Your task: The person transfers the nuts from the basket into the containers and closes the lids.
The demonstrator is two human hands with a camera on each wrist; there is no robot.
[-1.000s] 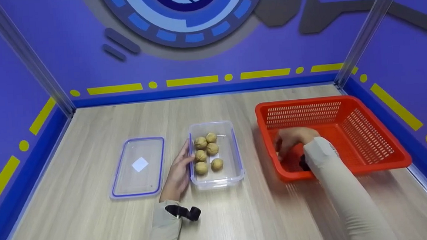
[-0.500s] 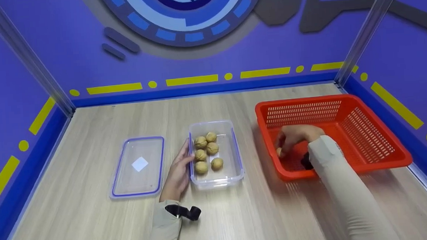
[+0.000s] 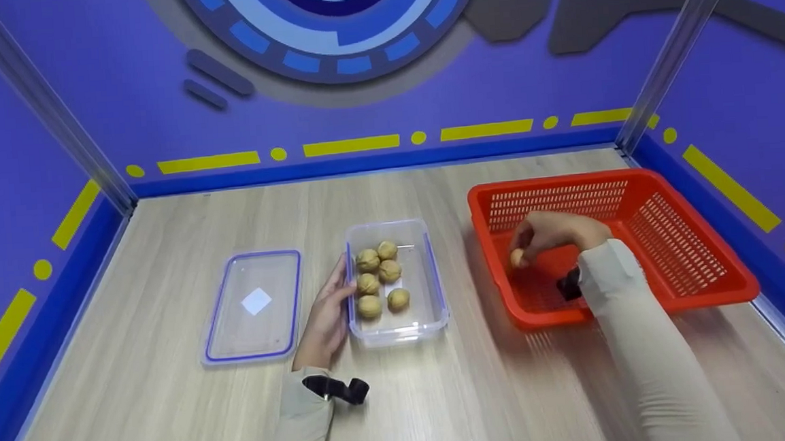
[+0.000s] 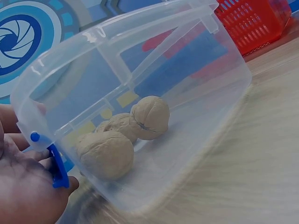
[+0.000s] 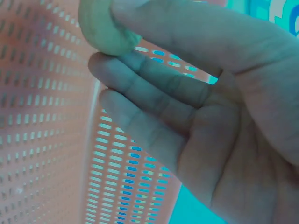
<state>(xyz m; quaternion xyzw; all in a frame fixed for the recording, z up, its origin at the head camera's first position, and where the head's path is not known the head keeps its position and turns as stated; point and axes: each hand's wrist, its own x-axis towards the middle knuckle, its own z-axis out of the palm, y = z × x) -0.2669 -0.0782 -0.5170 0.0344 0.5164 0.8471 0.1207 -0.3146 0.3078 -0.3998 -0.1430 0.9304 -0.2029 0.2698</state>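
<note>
A clear plastic food container stands on the table with several walnuts gathered mostly along its left side. My left hand holds the container's left side, thumb at the rim and fingers along the outer wall. The left wrist view shows a blue latch beside the palm. Inside the left part of the red basket, my right hand pinches one walnut between thumb and fingertips. That walnut is cut off by the top edge of the right wrist view, above the slotted basket wall.
Left of the container, a clear lid with a purple seal lies flat on the wooden table. Blue-purple panels enclose the back and both sides. The basket's raised rim surrounds my right hand.
My right hand has risen from the basket's near left corner and moved farther back, bringing the walnut into sight. The left hand and container have stayed in place.
</note>
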